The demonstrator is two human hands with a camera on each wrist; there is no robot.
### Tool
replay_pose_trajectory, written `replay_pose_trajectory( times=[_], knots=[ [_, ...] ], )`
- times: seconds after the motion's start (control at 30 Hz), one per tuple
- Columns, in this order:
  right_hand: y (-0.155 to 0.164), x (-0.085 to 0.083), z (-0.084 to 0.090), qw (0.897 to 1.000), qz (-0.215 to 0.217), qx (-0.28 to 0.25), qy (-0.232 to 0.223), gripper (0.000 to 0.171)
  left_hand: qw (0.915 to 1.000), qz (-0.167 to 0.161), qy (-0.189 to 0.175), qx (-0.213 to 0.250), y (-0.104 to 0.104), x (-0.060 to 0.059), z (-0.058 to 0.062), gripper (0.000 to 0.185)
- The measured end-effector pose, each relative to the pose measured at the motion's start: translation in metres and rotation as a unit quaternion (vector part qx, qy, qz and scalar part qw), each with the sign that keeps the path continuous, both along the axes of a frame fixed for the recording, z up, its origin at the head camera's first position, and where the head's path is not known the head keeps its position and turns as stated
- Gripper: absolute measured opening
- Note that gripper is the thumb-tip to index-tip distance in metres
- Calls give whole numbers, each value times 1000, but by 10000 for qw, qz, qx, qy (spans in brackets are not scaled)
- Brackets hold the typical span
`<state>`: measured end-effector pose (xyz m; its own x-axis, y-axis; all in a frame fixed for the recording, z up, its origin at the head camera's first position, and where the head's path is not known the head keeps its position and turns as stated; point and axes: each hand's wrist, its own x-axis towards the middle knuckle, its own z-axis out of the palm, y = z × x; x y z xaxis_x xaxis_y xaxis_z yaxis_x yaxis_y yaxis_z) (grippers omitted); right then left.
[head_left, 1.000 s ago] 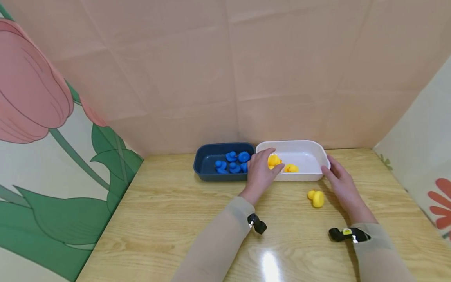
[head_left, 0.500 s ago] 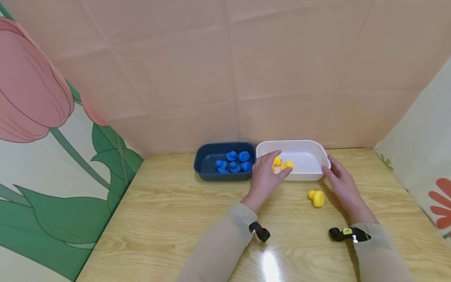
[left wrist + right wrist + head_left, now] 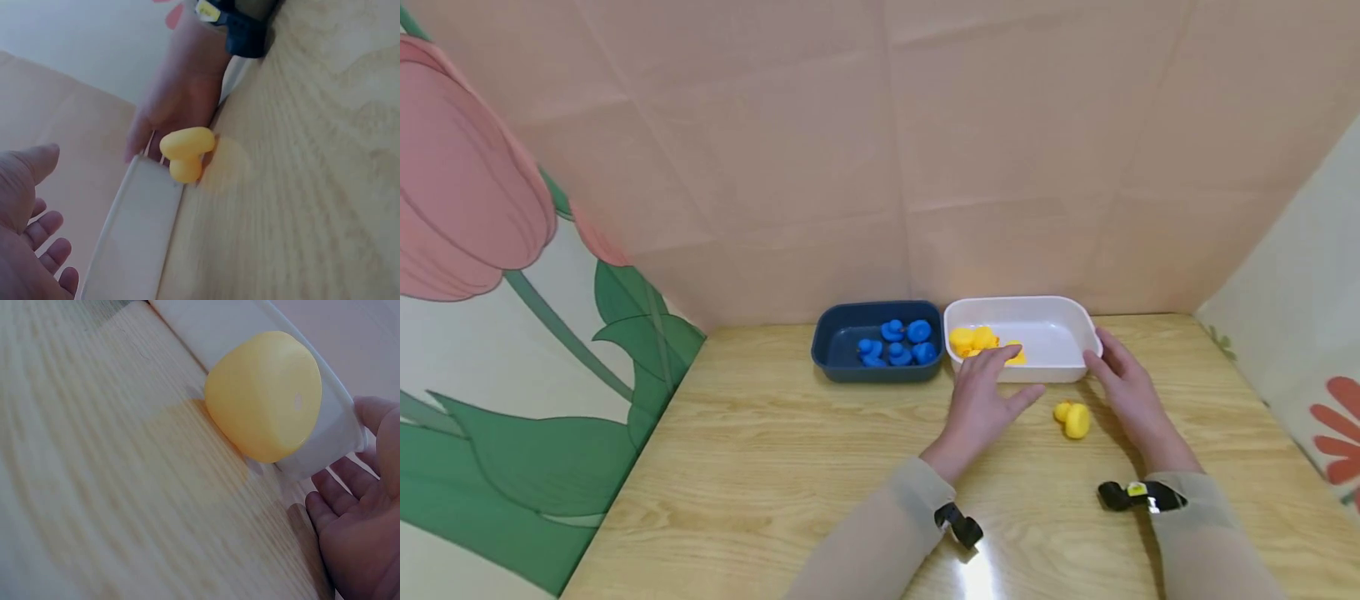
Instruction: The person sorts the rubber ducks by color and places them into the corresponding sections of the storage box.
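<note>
1. I see a dark blue tray [image 3: 838,371] at the far edge of the wooden table [image 3: 760,467]. It's my landmark.
2. Blue toy ducks [image 3: 898,343] sit clustered in the right half of that tray. I count about five, but it's hard to tell.
3. The pink creased backdrop [image 3: 850,167] stands right behind the tray.
4. The tulip panel [image 3: 490,292] is well left of the tray, with a pink bloom and green leaves.
5. A pale flower-print panel [image 3: 1300,350] is far right of the tray.

Light wood table [image 3: 760,467] with a glare spot near the front edge. Pink creased backdrop [image 3: 925,150] behind, floral panels [image 3: 497,317] on both sides.
</note>
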<state>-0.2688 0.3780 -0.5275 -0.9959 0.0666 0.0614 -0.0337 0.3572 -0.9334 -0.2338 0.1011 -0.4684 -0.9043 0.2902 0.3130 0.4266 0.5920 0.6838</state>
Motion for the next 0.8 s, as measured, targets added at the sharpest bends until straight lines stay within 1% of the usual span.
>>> replay_pose_trajectory(
  times=[0.1, 0.2, 0.37, 0.53, 0.8],
  knots=[
    [0, -1, -1, 9998, 25, -11, 187, 79, 9998, -98, 188, -45, 3, 4, -7, 63],
    [-1, -2, -2, 9999, 45, -2, 152, 80, 9994, -197, 227, -190, 8, 8, -13, 63],
    [-2, 0, 1, 9998, 62, -41, 171, 80, 9986, -402, 90, -339, 15, 14, -20, 64],
    [-1, 1, 1, 9999, 59, 7, 126, 80, 9974, -630, -128, -332, 20, 16, -24, 65],
    [1, 3, 0, 10000, 56, 36, 52, 81, 9944, -900, -172, -530, 28, 12, -35, 71]
  ],
)
